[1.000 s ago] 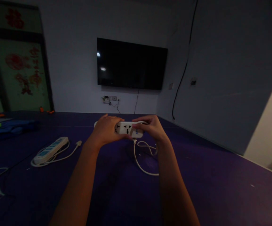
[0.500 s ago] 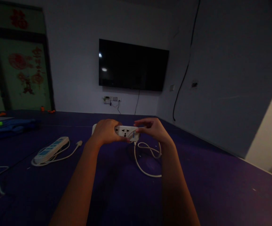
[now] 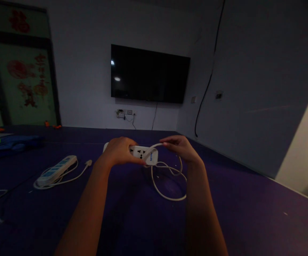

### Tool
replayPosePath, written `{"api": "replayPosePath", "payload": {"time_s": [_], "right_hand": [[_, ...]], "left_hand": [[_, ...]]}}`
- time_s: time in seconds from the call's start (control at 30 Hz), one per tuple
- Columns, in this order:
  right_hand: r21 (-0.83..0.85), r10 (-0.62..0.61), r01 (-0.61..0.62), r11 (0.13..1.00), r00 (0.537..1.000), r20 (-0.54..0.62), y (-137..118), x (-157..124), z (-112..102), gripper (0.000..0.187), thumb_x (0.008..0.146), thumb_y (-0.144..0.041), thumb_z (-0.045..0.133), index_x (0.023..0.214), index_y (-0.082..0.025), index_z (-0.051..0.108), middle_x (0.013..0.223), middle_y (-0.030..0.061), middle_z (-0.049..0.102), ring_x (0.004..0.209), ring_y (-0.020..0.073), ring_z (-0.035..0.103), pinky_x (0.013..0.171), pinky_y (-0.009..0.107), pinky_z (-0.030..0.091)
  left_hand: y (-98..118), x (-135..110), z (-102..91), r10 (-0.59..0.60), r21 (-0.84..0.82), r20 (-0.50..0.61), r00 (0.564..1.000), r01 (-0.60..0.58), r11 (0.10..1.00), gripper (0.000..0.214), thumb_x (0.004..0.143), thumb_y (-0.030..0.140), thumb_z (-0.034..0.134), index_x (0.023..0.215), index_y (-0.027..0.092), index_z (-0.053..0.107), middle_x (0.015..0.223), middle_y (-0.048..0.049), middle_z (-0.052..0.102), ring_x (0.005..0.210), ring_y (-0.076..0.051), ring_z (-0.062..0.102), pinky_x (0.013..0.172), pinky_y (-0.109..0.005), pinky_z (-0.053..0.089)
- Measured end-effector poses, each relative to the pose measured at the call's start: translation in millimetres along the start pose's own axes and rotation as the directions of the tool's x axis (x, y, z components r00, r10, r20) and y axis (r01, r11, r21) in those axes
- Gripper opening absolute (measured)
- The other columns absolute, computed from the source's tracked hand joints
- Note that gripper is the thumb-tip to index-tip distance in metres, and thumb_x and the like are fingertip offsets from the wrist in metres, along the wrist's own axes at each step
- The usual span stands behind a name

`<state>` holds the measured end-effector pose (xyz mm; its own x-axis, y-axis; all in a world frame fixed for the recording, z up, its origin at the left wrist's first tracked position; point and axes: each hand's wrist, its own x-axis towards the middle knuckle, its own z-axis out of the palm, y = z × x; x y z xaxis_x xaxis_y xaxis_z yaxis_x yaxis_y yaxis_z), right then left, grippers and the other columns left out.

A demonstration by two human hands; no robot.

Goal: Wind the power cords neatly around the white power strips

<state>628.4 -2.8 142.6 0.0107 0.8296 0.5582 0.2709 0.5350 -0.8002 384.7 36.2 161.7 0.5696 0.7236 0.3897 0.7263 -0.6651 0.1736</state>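
Observation:
A white power strip (image 3: 136, 152) with dark socket holes and blue lettering is held up ahead of me, above the purple floor. My left hand (image 3: 120, 152) grips its left half, thumb along the near side, hiding part of it. My right hand (image 3: 179, 146) is closed, pinching the strip's white power cord (image 3: 156, 145) to the right of the strip. From the pinch the cord runs across the strip's right end. More of it hangs and curls in loops beneath, partly hidden by my right forearm.
On the left lies another white power strip (image 3: 59, 170) with blue sockets, its cord around it and its plug (image 3: 88, 163) toward me. Farther left are blue items (image 3: 17, 142). A television (image 3: 150, 74) hangs on the far wall; a black cable (image 3: 205, 96) runs down the right wall.
My right hand has moved slightly right, away from the strip's end, drawing the cord across its top. My left hand keeps its hold on the strip.

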Motion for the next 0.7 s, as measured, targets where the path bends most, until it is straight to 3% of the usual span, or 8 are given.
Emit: {"api": "replayPosePath", "payload": {"time_s": [0.2,0.43,0.57,0.7], "right_hand": [[0.058,-0.071,0.082,0.995,0.982,-0.173,14,18,21,0.028,0.054,-0.039,0.081,0.069,-0.017,0.074,0.063,0.0034,0.069,0.056,0.0118,0.058,0.054,0.024,0.041],[-0.081,-0.061,0.056,0.995,0.996,-0.062,23,17,24,0.042,0.064,-0.058,0.069,0.063,-0.016,0.070,0.059,0.0045,0.066,0.051,0.0136,0.055,0.049,0.025,0.039],[-0.146,0.000,-0.024,0.989,0.987,-0.160,23,21,12,0.047,0.062,-0.061,0.070,0.064,-0.015,0.069,0.055,0.0037,0.062,0.047,0.0139,0.050,0.046,0.026,0.036],[-0.159,-0.032,0.020,0.987,0.997,-0.074,23,25,22,0.052,0.062,-0.066,0.067,0.059,-0.014,0.066,0.050,0.0013,0.056,0.048,0.0123,0.046,0.046,0.025,0.033]], "left_hand": [[9,-2,-1.8,0.093,-0.102,0.041,0.995,-0.089,0.991,0.060,0.053,0.072,0.066,0.091,0.027,0.072,0.074,0.0013,0.067,0.064,-0.014,0.055,0.057,-0.026,0.028],[13,-3,1.5,0.063,-0.245,-0.003,0.998,-0.062,0.967,0.058,0.054,0.071,0.067,0.087,0.024,0.072,0.067,0.0013,0.065,0.059,-0.013,0.051,0.054,-0.026,0.026],[19,5,3.7,0.146,-0.330,-0.040,0.988,-0.151,0.932,0.052,0.053,0.069,0.068,0.076,0.022,0.072,0.065,0.0012,0.065,0.057,-0.012,0.051,0.053,-0.025,0.026],[12,5,3.6,0.028,-0.276,-0.060,0.998,-0.043,0.960,0.051,0.054,0.068,0.068,0.077,0.022,0.071,0.060,0.0018,0.061,0.053,-0.011,0.047,0.052,-0.026,0.024]]}}
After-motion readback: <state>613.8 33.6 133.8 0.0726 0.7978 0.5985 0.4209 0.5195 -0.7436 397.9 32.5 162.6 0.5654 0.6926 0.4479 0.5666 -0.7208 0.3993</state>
